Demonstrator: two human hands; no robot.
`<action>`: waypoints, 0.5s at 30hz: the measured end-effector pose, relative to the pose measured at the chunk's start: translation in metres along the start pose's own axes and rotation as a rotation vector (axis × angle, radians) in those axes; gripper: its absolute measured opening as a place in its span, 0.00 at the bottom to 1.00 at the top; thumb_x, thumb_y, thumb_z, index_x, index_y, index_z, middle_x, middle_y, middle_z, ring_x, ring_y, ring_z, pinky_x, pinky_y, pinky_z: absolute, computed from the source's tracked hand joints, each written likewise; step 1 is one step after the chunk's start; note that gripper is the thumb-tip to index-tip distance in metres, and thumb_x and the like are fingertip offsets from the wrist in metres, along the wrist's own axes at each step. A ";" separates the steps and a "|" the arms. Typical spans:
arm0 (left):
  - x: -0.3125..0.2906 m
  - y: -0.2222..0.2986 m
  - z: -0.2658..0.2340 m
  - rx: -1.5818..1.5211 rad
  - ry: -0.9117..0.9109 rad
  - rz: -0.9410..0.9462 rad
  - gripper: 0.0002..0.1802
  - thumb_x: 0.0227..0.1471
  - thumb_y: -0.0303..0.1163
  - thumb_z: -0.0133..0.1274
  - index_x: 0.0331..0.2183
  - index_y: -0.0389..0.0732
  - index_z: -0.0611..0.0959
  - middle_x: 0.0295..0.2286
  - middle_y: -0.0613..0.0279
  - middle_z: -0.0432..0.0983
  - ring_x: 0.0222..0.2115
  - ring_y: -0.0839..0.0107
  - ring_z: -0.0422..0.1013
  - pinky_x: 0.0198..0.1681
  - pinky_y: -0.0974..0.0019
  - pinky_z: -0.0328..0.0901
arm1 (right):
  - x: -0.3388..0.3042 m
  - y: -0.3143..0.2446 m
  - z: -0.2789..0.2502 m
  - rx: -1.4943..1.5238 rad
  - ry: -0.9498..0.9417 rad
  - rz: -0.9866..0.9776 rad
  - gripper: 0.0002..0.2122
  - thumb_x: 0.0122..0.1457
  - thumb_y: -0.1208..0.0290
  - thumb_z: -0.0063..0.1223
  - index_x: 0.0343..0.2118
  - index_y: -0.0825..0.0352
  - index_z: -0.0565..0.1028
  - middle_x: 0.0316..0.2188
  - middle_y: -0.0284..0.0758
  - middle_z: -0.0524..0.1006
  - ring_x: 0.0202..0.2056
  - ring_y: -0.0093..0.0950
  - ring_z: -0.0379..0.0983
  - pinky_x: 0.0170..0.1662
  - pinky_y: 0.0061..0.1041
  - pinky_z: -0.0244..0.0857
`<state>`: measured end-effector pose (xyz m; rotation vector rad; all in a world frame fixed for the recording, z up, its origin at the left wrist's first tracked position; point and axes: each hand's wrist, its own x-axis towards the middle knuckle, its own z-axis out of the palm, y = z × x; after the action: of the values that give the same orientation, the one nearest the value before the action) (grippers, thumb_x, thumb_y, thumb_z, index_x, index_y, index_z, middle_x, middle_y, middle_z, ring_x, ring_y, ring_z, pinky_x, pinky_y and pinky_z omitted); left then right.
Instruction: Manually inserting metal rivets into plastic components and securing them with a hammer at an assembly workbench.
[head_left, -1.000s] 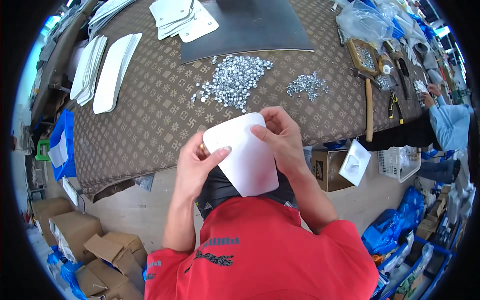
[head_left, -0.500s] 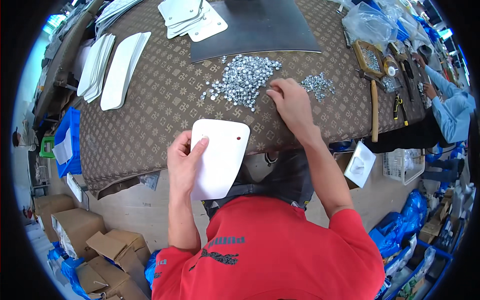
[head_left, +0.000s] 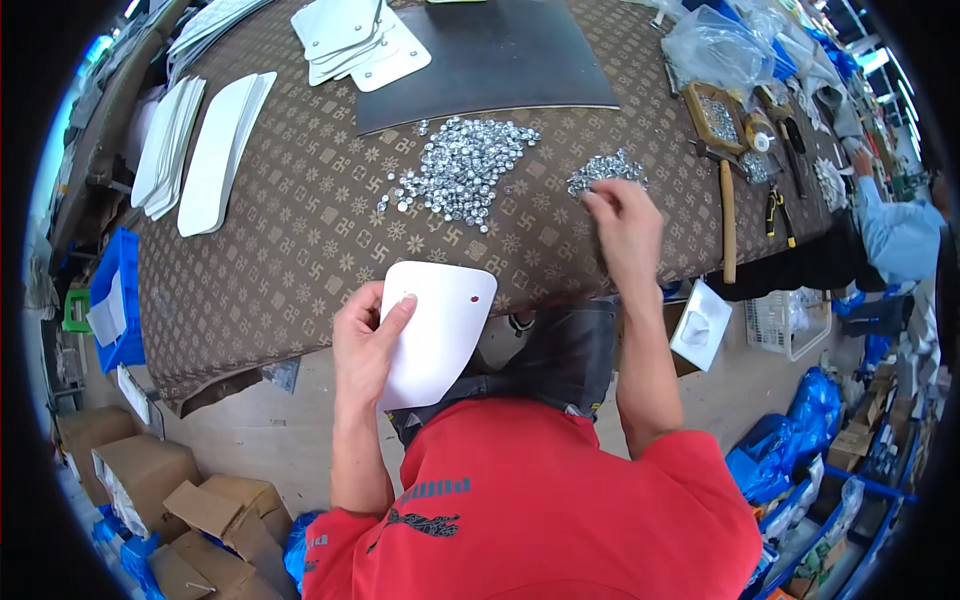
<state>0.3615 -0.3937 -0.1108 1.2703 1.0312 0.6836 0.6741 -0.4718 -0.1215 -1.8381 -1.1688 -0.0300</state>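
My left hand (head_left: 365, 335) grips a white panel (head_left: 440, 330) by its left edge, thumb on top. The panel has rounded corners and a small hole near its upper right corner, through which red shows. My right hand (head_left: 630, 225) is at the near edge of a small pile of shiny metal pieces (head_left: 606, 170), its fingers bent together; whether a piece is between the fingertips is too small to tell. Left of that hand lies a larger heap of round silver metal caps (head_left: 465, 168) on the brown patterned tablecloth (head_left: 330, 200).
White panels (head_left: 225, 150) lie stacked at the left, more panels (head_left: 395, 60) at the back beside a dark mat (head_left: 500, 60). At the right are a hammer (head_left: 727, 220), pliers (head_left: 778, 215) and a box of small metal parts (head_left: 715, 115). A co-worker's blue sleeve (head_left: 885, 235) shows beyond.
My right hand has moved right, from beside the larger heap to the small pile. My left hand still holds the panel. The whole view has shifted slightly.
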 end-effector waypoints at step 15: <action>-0.009 0.013 0.045 0.221 -0.084 0.158 0.14 0.54 0.32 0.63 0.41 0.36 0.84 0.21 0.70 0.71 0.22 0.83 0.61 0.26 0.71 0.59 | -0.035 -0.060 -0.015 0.635 -0.351 0.137 0.04 0.58 0.80 0.61 0.35 0.68 0.79 0.40 0.35 0.76 0.37 0.25 0.74 0.42 0.24 0.68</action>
<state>0.3998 -0.4188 -0.0972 1.5723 0.9634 0.6425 0.6183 -0.4998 -0.0882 -1.3715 -1.1128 0.6903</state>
